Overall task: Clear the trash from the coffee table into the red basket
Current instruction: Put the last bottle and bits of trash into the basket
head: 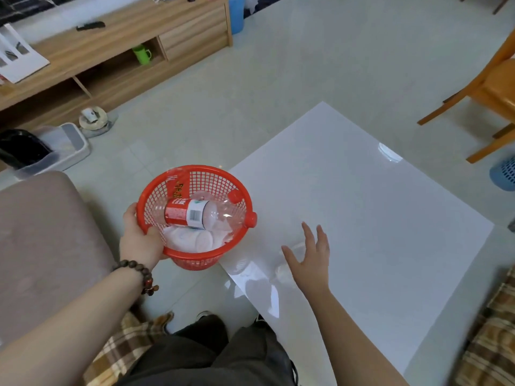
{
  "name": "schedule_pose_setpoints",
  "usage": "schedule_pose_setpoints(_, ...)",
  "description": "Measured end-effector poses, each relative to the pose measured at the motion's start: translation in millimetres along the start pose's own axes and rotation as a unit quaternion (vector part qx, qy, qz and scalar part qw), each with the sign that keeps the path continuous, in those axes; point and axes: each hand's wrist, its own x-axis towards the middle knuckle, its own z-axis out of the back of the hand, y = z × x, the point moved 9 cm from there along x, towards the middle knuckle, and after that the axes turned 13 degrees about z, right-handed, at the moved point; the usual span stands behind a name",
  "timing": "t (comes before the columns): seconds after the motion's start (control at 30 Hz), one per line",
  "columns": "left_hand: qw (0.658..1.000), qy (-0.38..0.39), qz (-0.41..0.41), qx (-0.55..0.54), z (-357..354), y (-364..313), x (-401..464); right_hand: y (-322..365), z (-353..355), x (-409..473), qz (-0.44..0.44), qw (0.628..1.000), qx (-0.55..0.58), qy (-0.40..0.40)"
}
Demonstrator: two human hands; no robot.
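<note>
My left hand (139, 238) grips the rim of the red basket (156, 190), held just beside the coffee table (376, 218) corner. Inside lie a plastic bottle (195, 213) and white crumpled trash (192, 238). My right hand (309, 260) hovers over the tabletop, fingers spread wide, holding nothing.

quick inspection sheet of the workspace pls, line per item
surface: white glossy coffee table, nothing seen on it but reflections
job's things: red basket held beside the table's near-left corner; inside it a clear plastic bottle with a red label, lying on white crumpled trash
clutter: nothing seen on the table
grippers: left hand grips the basket rim; right hand open over the table, fingers spread
cables: nothing seen
surroundings: wooden TV cabinet, wooden chair, blue basket on the floor
</note>
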Motion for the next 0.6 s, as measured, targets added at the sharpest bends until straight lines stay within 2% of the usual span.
schedule_pose_setpoints(0.07, 1.0, 0.001, -0.001, 0.019, 2, 12, 6, -45, -24, -11, -0.045, 0.994, -0.077, 0.067)
schedule_pose_setpoints(0.13, 0.999, 0.006, -0.001, 0.033, 0, 26, 14, -77, -53, -21, -0.052, 0.978, -0.138, 0.148)
schedule_pose_setpoints(0.3, 0.999, 0.016, 0.017, 0.041, -13, 55, 19, -110, -113, -32, -0.039, 0.949, -0.163, 0.267)
schedule_pose_setpoints(0.37, 0.999, 0.02, 0.03, 0.035, -17, 65, 15, -115, -122, -33, -0.043, 0.95, -0.161, 0.264)
schedule_pose_setpoints(0.47, 0.999, 0.035, 0.035, 0.022, -20, 73, 9, -111, -116, -28, -0.047, 0.966, -0.134, 0.214)
schedule_pose_setpoints(0.6, 0.999, 0.02, 0.026, 0.038, -10, 75, 1, -76, -80, -18, -0.066, 0.993, -0.026, 0.095)
